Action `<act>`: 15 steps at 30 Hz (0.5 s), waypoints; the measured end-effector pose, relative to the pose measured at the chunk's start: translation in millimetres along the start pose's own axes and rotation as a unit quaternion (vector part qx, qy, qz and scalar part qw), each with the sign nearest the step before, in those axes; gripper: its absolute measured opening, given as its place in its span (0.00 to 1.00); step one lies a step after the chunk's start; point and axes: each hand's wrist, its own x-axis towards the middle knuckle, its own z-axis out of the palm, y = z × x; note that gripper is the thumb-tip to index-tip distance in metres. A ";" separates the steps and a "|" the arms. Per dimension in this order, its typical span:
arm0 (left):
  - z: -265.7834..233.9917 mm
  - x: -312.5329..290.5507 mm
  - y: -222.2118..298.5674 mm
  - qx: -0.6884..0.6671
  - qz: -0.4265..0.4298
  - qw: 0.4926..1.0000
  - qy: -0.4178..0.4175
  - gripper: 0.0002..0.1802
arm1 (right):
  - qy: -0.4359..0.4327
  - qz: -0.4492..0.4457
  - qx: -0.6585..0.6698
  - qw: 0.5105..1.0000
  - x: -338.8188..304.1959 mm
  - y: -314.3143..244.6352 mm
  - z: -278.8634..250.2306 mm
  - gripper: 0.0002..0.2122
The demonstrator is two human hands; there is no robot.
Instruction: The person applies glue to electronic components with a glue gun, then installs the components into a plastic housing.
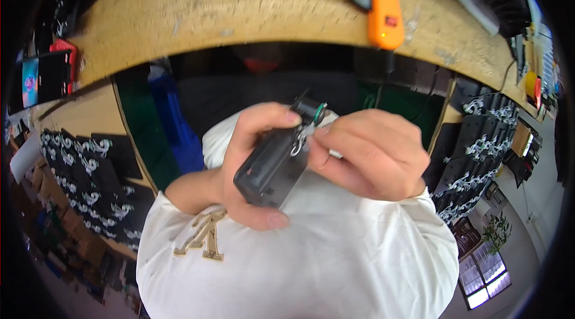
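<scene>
My left hand is wrapped round a black box-shaped housing, its thumb on the upper end and its fingers beneath. The housing is held tilted in front of my white shirt. At its upper end sits a small dark round part with a green ring. White wires loop out beside that part. My right hand is closed in a pinch at the wires, close to the housing. A short white piece shows between its fingers; the fingertips partly cover what they hold.
An orange glue gun lies on the wooden bench ahead, its cord hanging over the edge. At left lies a phone by a red object. Rows of black housings with white wires stand at left and right.
</scene>
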 end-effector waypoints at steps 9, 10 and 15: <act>-3.4 69.9 28.7 0.015 0.085 0.991 -0.102 0.54 | 0.050 -0.076 -0.026 0.995 61.1 8.5 -30.9 0.09; 3.5 79.2 40.6 0.016 0.101 0.990 -0.096 0.53 | 0.068 -0.105 -0.038 0.991 72.6 4.3 -35.7 0.09; 31.9 116.8 101.8 0.069 0.096 0.992 0.034 0.51 | 0.090 -0.181 -0.060 0.977 137.9 1.8 -49.7 0.09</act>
